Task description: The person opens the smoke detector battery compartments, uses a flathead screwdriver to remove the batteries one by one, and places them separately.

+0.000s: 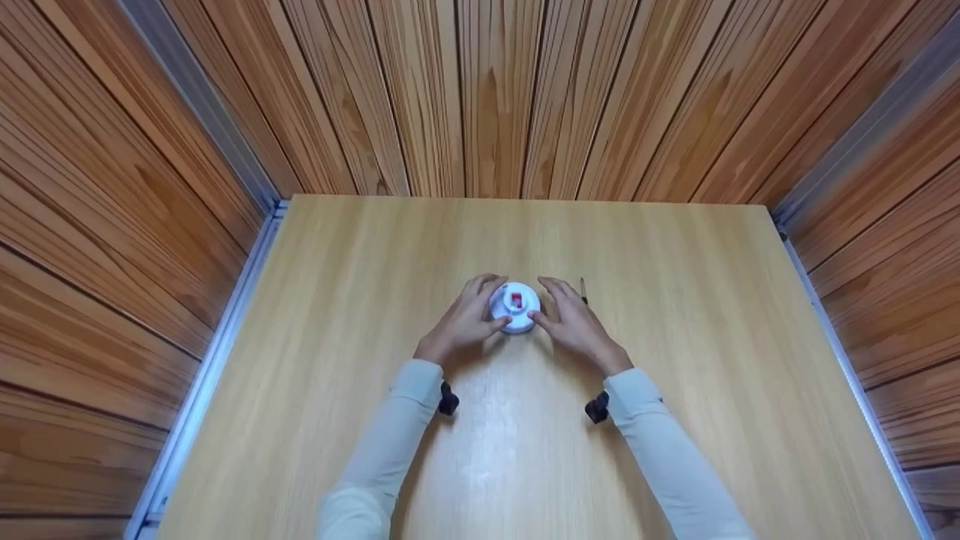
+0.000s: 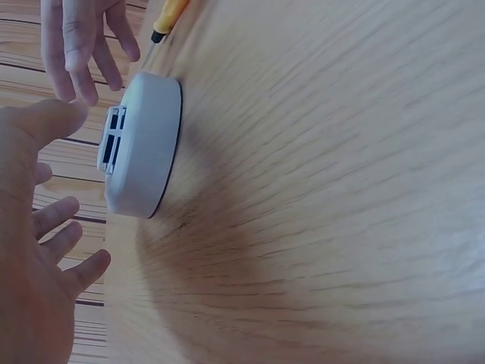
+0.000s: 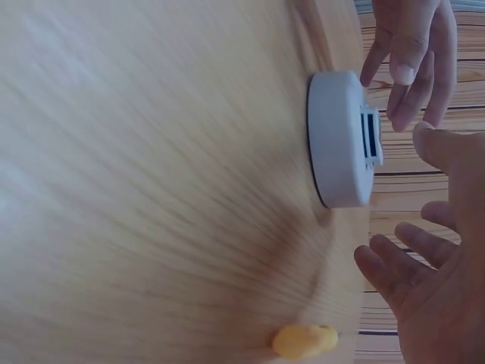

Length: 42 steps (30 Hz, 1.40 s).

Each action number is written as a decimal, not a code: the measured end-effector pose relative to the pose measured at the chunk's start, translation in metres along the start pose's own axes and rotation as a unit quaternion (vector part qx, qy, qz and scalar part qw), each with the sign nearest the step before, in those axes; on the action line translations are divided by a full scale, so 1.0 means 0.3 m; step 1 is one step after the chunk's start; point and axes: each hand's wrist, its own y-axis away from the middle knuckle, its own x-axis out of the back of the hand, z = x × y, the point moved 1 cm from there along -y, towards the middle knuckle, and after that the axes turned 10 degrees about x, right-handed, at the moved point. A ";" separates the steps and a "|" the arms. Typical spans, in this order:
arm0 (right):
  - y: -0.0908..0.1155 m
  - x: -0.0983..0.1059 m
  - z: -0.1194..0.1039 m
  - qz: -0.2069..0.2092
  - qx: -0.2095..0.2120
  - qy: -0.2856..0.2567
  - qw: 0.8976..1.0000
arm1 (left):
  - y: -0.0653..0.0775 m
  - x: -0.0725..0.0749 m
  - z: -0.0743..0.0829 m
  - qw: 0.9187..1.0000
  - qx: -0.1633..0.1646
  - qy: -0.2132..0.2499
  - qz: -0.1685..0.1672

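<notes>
A white round smoke detector (image 1: 527, 321) lies on the wooden table, its raised vented centre facing up and some red showing inside. In the left wrist view the detector (image 2: 148, 144) sits flat on the tabletop. My left hand (image 1: 466, 315) is held round its left side, fingers spread and thumb near the rim. On the other side, my right hand (image 1: 576, 324) mirrors it with loosely bent fingers. Both wrist views show the hands curved beside and above the detector (image 3: 337, 140), not gripping it. Beyond the right hand lies a screwdriver (image 1: 583, 288), its yellow handle (image 3: 303, 343) plain in the right wrist view.
Wood-plank walls (image 1: 495, 97) enclose the table (image 1: 375, 247) at the back and both sides. Metal rails (image 1: 202, 367) run along the side edges. A small black camera (image 1: 448, 399) is worn at each wrist, under the light sleeves.
</notes>
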 end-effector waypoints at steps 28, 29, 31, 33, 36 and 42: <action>0.002 -0.092 0.021 -0.021 -0.021 -0.062 0.998 | -0.001 -0.063 -0.028 0.998 -0.014 0.048 -0.023; 0.002 -0.094 0.020 -0.021 -0.019 -0.060 0.998 | -0.001 -0.063 -0.028 0.999 -0.015 0.045 -0.023; 0.003 -0.096 0.021 -0.017 -0.014 -0.053 0.998 | -0.001 -0.062 -0.028 0.999 -0.020 0.037 -0.019; 0.002 -0.102 0.021 -0.014 -0.006 -0.049 0.999 | -0.001 -0.062 -0.031 0.999 -0.018 0.026 -0.016; -0.003 -0.100 0.026 -0.008 0.002 -0.048 0.999 | -0.010 -0.062 -0.027 1.000 -0.012 0.015 -0.012; -0.008 -0.099 0.029 -0.009 -0.006 -0.051 0.999 | -0.010 -0.061 -0.030 0.999 0.016 0.022 -0.022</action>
